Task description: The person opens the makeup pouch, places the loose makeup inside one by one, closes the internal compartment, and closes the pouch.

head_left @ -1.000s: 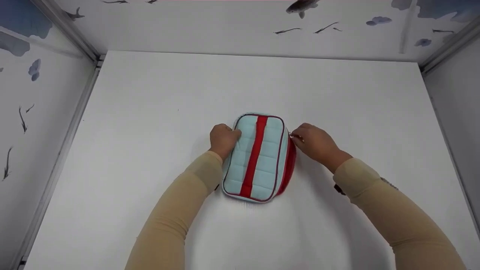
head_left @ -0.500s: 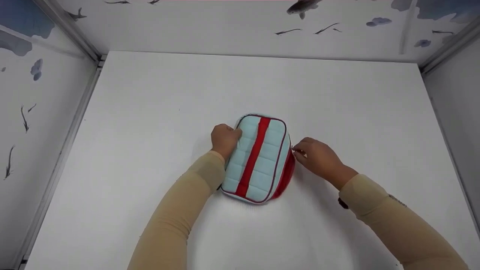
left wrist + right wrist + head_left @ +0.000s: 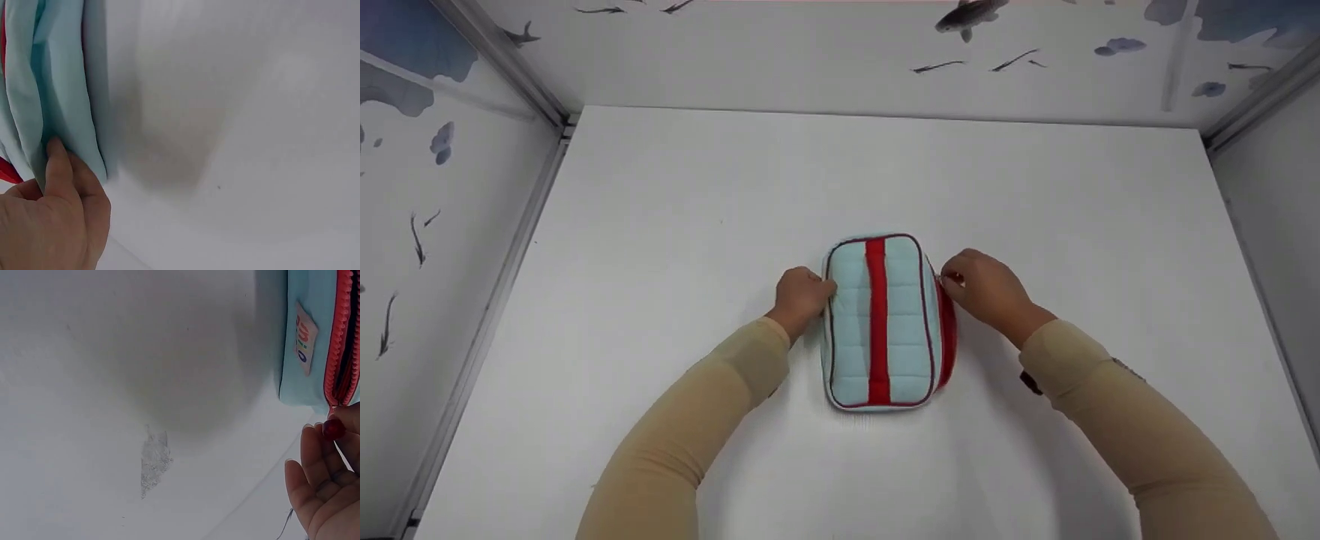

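Observation:
A light-blue quilted pouch [image 3: 904, 322] with a red stripe [image 3: 878, 322] down its top lies in the middle of the white table. My left hand [image 3: 800, 298] grips its left side; in the left wrist view the fingers [image 3: 59, 169] pinch a fold of blue fabric. At the pouch's right side my right hand [image 3: 988, 289] pinches the zipper pull. The right wrist view shows a red bead [image 3: 333, 429] on that pull between thumb and fingers. Behind it the red zipper [image 3: 337, 343] stands parted, with a dark gap. A small lettered label [image 3: 304, 338] sits on the blue side.
White panels printed with fish and blue-grey patches rise behind the table [image 3: 660, 187] and at its left. A plain panel [image 3: 1271, 165] stands on the right. A grey scuffed patch [image 3: 154, 461] marks the surface in the right wrist view.
The pouch has turned a little and now lies straighter. My right hand came toward me along the zipper side, then went back up. My left hand has shifted slightly nearer to me.

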A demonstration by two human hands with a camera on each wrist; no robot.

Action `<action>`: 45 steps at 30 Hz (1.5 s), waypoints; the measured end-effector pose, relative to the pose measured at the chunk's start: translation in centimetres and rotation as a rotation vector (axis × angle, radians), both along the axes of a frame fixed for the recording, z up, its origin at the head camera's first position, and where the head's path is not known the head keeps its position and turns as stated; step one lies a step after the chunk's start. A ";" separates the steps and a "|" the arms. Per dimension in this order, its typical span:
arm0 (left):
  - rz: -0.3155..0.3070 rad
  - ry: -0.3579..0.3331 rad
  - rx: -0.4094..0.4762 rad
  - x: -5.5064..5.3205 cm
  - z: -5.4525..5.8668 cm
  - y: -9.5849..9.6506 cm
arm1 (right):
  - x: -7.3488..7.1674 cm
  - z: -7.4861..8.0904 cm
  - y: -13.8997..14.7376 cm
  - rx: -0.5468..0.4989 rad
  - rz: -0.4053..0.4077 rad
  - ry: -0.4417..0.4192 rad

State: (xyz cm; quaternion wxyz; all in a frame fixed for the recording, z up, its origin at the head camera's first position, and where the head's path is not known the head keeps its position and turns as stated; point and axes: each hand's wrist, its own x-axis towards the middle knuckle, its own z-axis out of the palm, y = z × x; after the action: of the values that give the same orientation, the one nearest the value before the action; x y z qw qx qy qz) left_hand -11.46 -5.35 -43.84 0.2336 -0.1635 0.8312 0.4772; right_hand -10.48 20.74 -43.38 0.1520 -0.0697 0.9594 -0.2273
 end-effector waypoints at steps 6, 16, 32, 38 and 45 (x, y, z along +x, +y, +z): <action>-0.143 0.085 -0.109 -1.5 0.7 -0.3 | -0.4 -0.3 -0.2 -0.009 -0.012 -0.014; -0.519 0.267 -0.288 -5.1 3.3 3.9 | -0.7 -0.5 -1.0 -0.018 -0.013 -0.016; -1.003 0.467 -0.590 -5.9 3.5 7.6 | -1.9 -0.1 -1.7 0.007 0.059 0.021; -1.077 0.502 -0.668 -6.2 3.1 8.3 | -2.0 0.2 -1.3 0.034 0.105 0.061; -1.157 0.547 -0.751 -6.5 3.0 8.6 | -2.0 0.3 -0.8 0.046 0.138 0.099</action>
State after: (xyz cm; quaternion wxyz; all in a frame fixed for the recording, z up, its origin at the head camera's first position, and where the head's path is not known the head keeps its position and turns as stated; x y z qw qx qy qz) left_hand -17.95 3.25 -40.83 0.1608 0.3565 0.9202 -0.0150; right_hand -12.50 19.92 -43.05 0.1214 -0.1433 0.9636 -0.1906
